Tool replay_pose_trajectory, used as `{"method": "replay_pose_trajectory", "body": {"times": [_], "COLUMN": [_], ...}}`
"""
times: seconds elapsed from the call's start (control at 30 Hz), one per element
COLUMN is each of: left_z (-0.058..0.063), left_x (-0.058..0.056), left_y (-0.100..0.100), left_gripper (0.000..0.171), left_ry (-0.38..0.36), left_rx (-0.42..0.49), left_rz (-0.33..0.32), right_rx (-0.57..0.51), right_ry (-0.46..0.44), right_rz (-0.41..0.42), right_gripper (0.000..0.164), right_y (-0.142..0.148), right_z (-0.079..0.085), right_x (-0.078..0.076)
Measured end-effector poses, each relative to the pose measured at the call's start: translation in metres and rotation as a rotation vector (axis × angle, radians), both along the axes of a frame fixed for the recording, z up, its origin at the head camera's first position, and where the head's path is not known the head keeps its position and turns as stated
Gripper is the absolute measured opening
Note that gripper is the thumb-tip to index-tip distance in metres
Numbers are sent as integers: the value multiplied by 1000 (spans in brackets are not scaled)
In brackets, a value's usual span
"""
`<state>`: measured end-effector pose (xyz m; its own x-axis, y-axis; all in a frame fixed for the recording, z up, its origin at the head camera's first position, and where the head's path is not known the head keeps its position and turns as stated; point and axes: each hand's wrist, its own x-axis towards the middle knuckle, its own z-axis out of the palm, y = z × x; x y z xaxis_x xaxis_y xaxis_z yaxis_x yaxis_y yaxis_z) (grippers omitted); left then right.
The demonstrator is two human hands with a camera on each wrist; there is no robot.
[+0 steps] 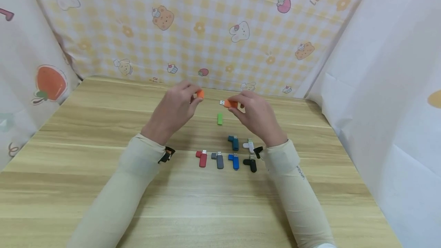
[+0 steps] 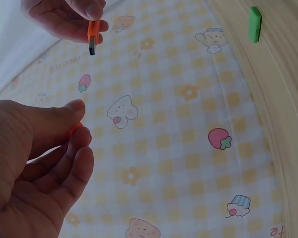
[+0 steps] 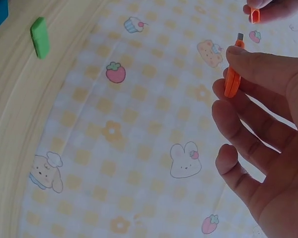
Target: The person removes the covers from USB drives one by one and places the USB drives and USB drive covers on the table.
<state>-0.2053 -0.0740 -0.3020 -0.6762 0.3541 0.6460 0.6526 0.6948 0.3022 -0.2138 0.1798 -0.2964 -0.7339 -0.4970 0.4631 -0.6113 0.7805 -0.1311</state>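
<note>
My left hand (image 1: 177, 104) pinches an orange USB cap (image 1: 200, 93) between thumb and fingertips; in the right wrist view the cap (image 3: 255, 16) shows its hollow end. Facing it, my right hand (image 1: 255, 112) holds an orange USB flash drive (image 1: 231, 104) by its body, its metal plug pointing left toward the cap. A gap separates the two pieces, both raised above the table. On the wood below lies a closed green USB drive (image 1: 219, 119), touched by neither hand.
Nearer me lie several uncapped drives, each with its cap beside it: teal (image 1: 235, 143), white (image 1: 250, 146), red (image 1: 203, 159), grey (image 1: 219, 160), blue (image 1: 236, 161) and black (image 1: 253, 163). A checked cloth (image 1: 206, 30) hangs behind the wooden table (image 1: 86, 144).
</note>
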Motion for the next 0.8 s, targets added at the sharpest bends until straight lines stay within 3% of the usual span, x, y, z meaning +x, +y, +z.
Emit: {"method": "replay_pose_trajectory", "body": {"times": [0.37, 0.67, 0.8], "left_z": [-2, -5, -7], "left_x": [2, 1, 1], "left_y": [6, 8, 12], "left_gripper": [30, 29, 26], "left_ry": [-23, -46, -54], "left_rx": [-31, -34, -46], "left_rz": [11, 26, 23], "right_rx": [-48, -23, 8], "right_ry": [-30, -95, -126], "right_rz": [-23, -73, -82], "right_gripper": [27, 36, 33], "right_y": [2, -1, -5], "right_z": [3, 4, 0], "right_x": [0, 0, -1]}}
